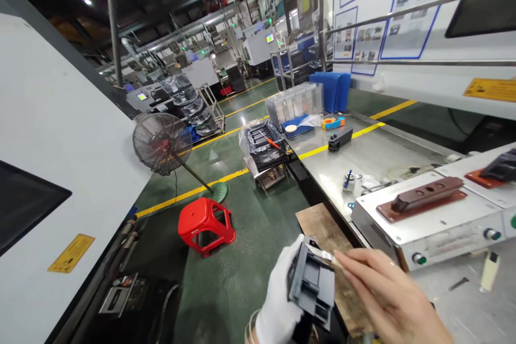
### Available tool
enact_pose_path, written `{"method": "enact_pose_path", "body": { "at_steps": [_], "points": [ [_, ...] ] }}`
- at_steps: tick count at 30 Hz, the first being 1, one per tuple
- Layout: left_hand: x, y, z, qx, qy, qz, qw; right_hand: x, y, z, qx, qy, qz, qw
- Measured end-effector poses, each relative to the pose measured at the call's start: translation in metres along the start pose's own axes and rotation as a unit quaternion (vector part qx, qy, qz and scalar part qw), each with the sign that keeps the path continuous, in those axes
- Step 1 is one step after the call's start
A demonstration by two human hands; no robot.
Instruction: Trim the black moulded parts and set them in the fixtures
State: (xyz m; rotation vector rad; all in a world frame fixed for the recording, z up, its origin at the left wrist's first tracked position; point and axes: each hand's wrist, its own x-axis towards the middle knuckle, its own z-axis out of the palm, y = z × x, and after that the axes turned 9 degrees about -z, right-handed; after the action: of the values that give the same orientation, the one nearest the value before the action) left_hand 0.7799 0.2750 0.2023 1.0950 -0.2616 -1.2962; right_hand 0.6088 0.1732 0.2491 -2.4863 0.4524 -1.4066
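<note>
My left hand (pixel 278 290) wears a white glove and is closed round a black plastic part (pixel 312 285) with ribs and open slots. The part is held tilted in front of me, near the bottom of the head view. My bare right hand (pixel 387 290) pinches a small knife-like tool (pixel 327 256), pale at the grip, with its thin metal end at the part's upper edge. Fingers hide most of the tool's handle. Whether the tip touches the part, I cannot tell.
A metal bench (pixel 322 166) runs along the right, carrying a white fixture box (pixel 431 226), another black part (pixel 341 140) and a tape roll (pixel 333 123). A wooden board (pixel 322 226) lies nearby. Left stand a red stool (pixel 205 223) and a fan (pixel 162 144).
</note>
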Motion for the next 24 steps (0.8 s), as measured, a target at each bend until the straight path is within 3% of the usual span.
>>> {"method": "enact_pose_path", "body": {
  "at_steps": [2,6,9,11,13,15,17,20,24],
  "points": [
    [-0.002,0.006,0.003,0.047,0.024,0.041,0.998,-0.002,0.0,-0.003,-0.032,-0.021,-0.01,0.999],
    [-0.012,0.013,0.01,0.198,0.019,0.118,0.973,-0.003,0.001,-0.009,-0.024,-0.051,-0.012,0.998],
    [-0.02,0.018,0.009,0.263,0.013,0.154,0.952,0.0,0.004,-0.012,-0.017,-0.021,-0.002,1.0],
    [-0.025,0.025,0.007,0.323,-0.023,0.172,0.93,0.003,0.005,-0.012,0.035,-0.017,0.057,0.998],
    [-0.029,0.032,0.006,0.352,-0.067,0.161,0.92,0.007,0.005,-0.01,0.149,-0.072,0.158,0.974],
    [-0.031,0.039,0.007,0.346,-0.104,0.135,0.923,0.008,0.003,-0.006,0.247,-0.138,0.253,0.925],
    [-0.032,0.042,0.008,0.313,-0.128,0.111,0.935,0.007,0.001,-0.001,0.303,-0.169,0.3,0.889],
    [-0.03,0.041,0.006,0.26,-0.144,0.077,0.952,0.002,0.0,0.004,0.332,-0.196,0.312,0.868],
    [-0.024,0.03,-0.011,0.093,-0.098,-0.009,0.991,-0.001,0.001,-0.003,0.324,-0.25,0.274,0.87]
  ]
}}
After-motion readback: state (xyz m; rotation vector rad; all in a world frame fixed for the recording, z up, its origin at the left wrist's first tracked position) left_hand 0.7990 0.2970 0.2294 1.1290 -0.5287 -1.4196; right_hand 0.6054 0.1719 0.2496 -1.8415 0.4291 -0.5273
